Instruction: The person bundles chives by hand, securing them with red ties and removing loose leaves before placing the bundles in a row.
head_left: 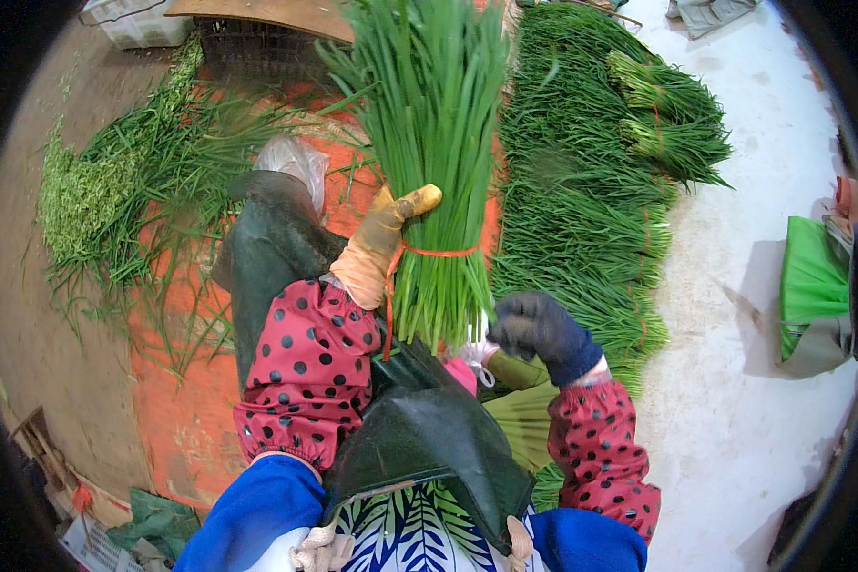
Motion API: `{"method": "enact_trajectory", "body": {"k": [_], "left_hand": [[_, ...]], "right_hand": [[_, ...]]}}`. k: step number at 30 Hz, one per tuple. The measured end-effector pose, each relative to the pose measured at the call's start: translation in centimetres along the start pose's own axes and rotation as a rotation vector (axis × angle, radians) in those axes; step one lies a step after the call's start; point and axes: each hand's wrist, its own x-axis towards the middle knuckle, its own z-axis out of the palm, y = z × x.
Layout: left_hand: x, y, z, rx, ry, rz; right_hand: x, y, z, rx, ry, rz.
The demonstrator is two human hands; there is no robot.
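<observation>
A large bunch of garlic chives (436, 157) is held upright in front of me, its leaf tips toward the top of the view. My left hand (386, 232), in a soiled yellow-orange glove, grips it from the left, thumb across the leaves. An orange tie (443, 252) circles the stalks just below that thumb, with a loose tail hanging down on the left. My right hand (543, 336), in a dark blue knit glove, has curled fingers beside the lower right stalk ends. Whether it pinches a stalk is unclear.
Tied chive bunches (579, 214) lie in rows at right, beside a pale floor (729, 300). Loose leaves and trimmings (93, 200) are heaped at left, partly on an orange sheet (179, 429). A dark crate (257, 53) under a board stands behind. A dark green apron (429, 429) covers my lap.
</observation>
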Motion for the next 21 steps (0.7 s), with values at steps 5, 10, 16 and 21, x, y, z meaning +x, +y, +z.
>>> {"method": "enact_trajectory", "body": {"k": [5,10,16,21], "left_hand": [[-0.1,0.4,0.7,-0.113,0.268,0.023],[-0.2,1.3,1.1,-0.243,0.245,-0.03],[-0.1,0.3,0.9,-0.2,0.17,-0.093],[-0.1,0.0,1.9,-0.207,0.129,-0.11]], "right_hand": [[-5.4,7.5,0.3,0.097,-0.25,0.044],[-6.4,16.3,1.1,-1.118,-0.127,-0.026],[-1.7,4.3,0.5,-0.549,0.527,-0.597],[4.7,1.0,0.7,-0.48,0.692,-0.663]]}}
